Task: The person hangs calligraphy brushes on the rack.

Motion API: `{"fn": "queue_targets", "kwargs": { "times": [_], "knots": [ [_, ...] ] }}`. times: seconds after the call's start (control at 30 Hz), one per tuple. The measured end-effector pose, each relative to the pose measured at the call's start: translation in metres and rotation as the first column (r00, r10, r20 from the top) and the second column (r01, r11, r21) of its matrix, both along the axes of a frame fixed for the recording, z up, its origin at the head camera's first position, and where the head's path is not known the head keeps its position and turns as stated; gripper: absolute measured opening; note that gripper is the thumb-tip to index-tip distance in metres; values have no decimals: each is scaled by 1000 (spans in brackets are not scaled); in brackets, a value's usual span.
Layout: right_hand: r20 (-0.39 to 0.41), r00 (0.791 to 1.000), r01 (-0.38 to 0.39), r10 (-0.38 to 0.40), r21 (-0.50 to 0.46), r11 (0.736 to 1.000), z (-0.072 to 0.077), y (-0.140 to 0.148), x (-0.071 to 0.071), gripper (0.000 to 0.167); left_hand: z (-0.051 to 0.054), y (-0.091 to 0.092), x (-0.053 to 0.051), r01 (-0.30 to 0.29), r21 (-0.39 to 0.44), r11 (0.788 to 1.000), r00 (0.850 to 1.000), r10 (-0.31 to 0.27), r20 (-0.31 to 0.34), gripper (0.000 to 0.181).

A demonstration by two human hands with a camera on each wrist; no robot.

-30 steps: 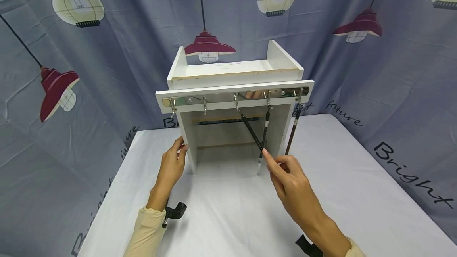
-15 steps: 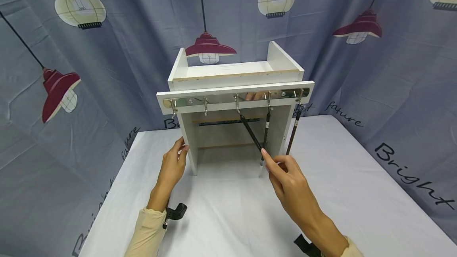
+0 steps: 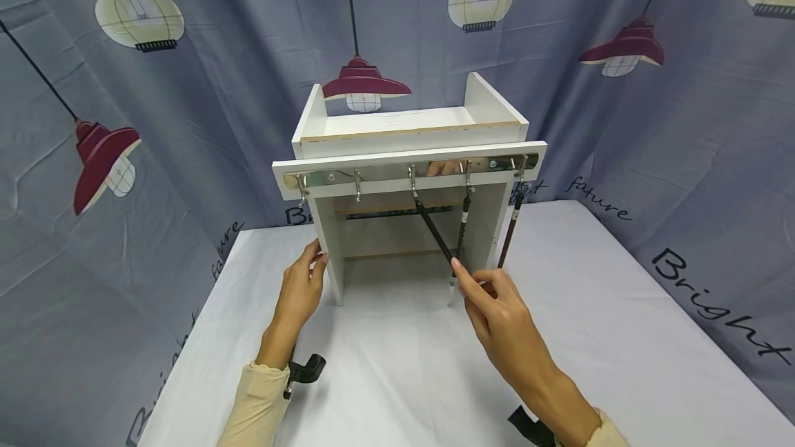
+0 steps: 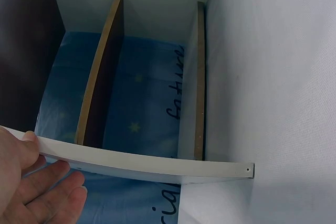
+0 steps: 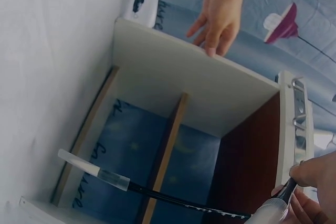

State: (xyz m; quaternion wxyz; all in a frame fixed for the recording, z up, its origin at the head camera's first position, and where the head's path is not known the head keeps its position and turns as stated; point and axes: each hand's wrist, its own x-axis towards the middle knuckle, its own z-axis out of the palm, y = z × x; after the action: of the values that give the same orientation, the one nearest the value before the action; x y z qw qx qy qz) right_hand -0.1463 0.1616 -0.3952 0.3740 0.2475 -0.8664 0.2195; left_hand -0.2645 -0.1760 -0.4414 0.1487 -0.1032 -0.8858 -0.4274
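A white rack [image 3: 410, 132] carries a metal strip of hooks [image 3: 385, 171] along its front. My left hand [image 3: 301, 285] holds the front edge of its left side panel [image 4: 142, 160], thumb on one side and fingers on the other. With thumb and fingers, my right hand [image 3: 509, 323] pinches a black calligraphy brush [image 3: 433, 230]. That brush slants up to the middle hook, its upper end at the hook; whether its loop is on the hook is too small to tell. A second brush [image 3: 463, 221] hangs just behind it, its white tip [image 5: 79, 162] downward.
A third, dark brown brush [image 3: 511, 230] hangs from the rightmost hook, beside my right hand. The two left hooks [image 3: 357, 185] hold nothing. Under the rack stands a white-clothed table [image 3: 385, 378], with a lamp-patterned curtain [image 3: 248, 88] behind.
My right hand and the pinched brush have shifted very slightly left. The brush behind sways a little. My left hand stays on the side panel.
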Motion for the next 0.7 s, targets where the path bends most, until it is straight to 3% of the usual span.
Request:
{"fn": "queue_targets", "kwargs": {
  "times": [0.7],
  "knots": [
    [-12, 1000, 4, -5, -48, 999, -19, -8, -14, 70, -2, 0, -1, -5, -3, 1000, 1000, 5, -13, 45]
  ]
}}
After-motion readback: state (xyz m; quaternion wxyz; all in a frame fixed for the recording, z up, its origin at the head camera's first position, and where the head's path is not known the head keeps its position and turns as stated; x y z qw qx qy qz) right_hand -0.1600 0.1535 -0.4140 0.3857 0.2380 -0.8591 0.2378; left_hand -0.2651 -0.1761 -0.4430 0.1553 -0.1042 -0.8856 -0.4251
